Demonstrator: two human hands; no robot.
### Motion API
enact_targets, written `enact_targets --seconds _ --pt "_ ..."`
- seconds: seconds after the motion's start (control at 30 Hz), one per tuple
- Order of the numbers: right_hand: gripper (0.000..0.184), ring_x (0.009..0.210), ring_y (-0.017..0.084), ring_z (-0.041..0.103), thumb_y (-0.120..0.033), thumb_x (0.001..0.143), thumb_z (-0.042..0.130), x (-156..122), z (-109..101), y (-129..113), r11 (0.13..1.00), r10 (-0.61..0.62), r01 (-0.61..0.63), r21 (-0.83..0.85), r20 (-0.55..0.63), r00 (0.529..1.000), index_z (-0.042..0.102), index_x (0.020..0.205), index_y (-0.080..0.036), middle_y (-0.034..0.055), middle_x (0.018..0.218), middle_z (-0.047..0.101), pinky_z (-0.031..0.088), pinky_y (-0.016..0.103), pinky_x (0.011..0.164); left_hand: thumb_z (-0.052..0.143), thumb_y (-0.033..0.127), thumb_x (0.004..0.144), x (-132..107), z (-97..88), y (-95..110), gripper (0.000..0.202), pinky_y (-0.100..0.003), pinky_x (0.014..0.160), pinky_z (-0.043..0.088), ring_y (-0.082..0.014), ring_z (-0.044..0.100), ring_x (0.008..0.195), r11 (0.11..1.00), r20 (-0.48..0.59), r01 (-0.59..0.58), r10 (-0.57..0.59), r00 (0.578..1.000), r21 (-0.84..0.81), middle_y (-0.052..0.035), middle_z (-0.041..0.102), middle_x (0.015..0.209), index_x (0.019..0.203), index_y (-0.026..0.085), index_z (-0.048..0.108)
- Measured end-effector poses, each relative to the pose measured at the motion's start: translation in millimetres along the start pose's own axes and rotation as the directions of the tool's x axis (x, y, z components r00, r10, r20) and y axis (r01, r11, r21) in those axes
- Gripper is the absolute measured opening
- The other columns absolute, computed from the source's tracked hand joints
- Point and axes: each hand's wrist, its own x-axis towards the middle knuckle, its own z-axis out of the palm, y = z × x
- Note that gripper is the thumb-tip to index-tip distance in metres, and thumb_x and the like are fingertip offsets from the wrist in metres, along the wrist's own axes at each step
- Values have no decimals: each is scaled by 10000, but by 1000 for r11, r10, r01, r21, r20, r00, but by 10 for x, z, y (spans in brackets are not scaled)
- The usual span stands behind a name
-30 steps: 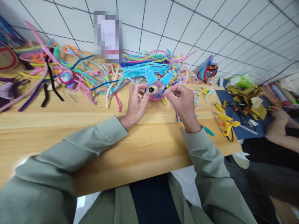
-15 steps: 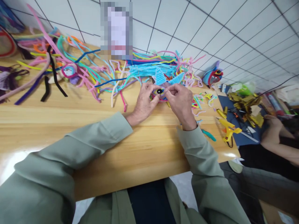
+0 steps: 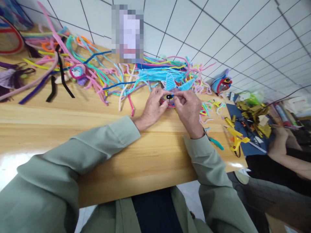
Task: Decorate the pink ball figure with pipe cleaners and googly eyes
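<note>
I see the left hand (image 3: pixel 155 105) gripping a blue-eared toy (image 3: pixel 171 86); the right hand (image 3: pixel 188 105) pinches it beside one eye (image 3: pixel 169 96). A glue gun (image 3: pixel 236 139) lies on the table (image 3: pixel 160 152).

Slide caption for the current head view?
Left hand holds a blue-eared craft figure, right hand pinching its other side, pipe cleaners behind.

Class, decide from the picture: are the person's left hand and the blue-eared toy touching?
Touching. The head view shows the left hand gripping the blue-eared toy, thumb below its eye and index finger above.
</note>
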Motion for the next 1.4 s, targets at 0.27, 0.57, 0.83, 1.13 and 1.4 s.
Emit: enact_targets --seconds 0.27,0.57,0.83,1.13,1.4 --pt "136 740 185 635 -195 1041 676 -75 -21 70 996 -86 85 -15 -84 993 793 1069 -258 16 921 753 547 355 787 699 70 1003 -8 -20 -36 321 -398 1057 619 -243 710 1195 1000 -8 -21 21 1000 -18 -85 757 1263 1270 236 768" --pt "207 960 229 744 -172 1049 675 -89 34 55 992 -117 117 -45 -11 993 814 1165 -272 50 1087 798 560 353 845 708 76 1008 -15 -17 -61 329 -420 1075 622 -255 715 1216 1000 4 -16 16 1000 -2 -83 756 1273 1290 238 753" --pt "136 954 236 738 -190 1015 687 -62 59 18 995 -82 81 -66 -2 997 788 1081 -252 51 1059 795 560 368 850 708 85 1027 -10 -34 -10 306 -413 1077 619 -259 705 1257 1000 26 11 -11 1000 0 -91 741 1279 1294 227 761" --pt "92 869 222 701 -262 1019 696 -35 -40 -32 998 48 -46 32 -45 998 732 934 -264 36 928 766 571 381 834 766 101 1016 0 -47 14 316 -415 1063 609 -266 709 1223 1000 -17 -2 2 1000 2 -88 742 1251 1295 247 737" --pt "256 675 151 648 -491 1022 744 -394 -301 -22 803 287 -364 472 229 930 701 945 -251 -25 789 731 510 308 653 700 147 1061 -115 -115 394 93 -340 875 589 -200 709 969 990 85 -81 90 992 -112 -35 749 1038 1098 231 718"
